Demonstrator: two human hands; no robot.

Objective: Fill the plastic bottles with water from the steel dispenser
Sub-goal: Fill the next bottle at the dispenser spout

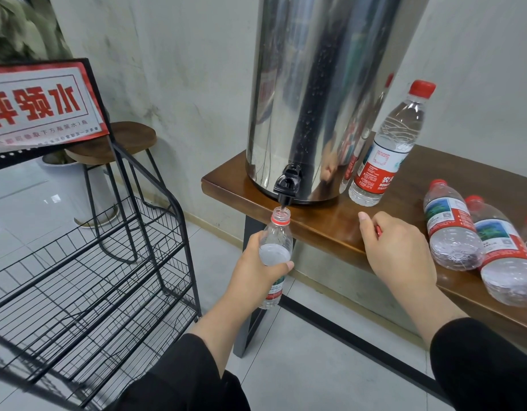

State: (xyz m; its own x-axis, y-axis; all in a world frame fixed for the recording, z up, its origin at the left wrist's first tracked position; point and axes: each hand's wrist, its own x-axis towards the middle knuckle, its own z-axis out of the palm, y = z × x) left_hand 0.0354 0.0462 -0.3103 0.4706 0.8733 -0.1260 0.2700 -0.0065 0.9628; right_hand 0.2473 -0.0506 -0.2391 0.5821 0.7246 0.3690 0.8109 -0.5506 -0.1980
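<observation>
The bottle (275, 241) I'm filling is clear plastic, uncapped, with a red ring left round its neck and a label low on its body. Its mouth sits right under the black tap (286, 184) of the steel dispenser (321, 93), and water stands partway up, level with my fingers. My left hand (256, 262) is wrapped round its middle, thumb across the front, holding it upright off the edge of the wooden shelf (324, 223).

My right hand (395, 250) rests on the shelf's front edge, to the right of the tap, fingers curled under with the thumb stretched out. A sliver of red (378, 229) shows between the fingers; I cannot tell what it is.

Beyond my right hand a capped bottle (389, 143) stands upright just beside the dispenser, filled. To the right of that hand lie two capped bottles (452, 223) on their sides, touching each other. Left of my left hand stands a black wire rack (87, 262).
</observation>
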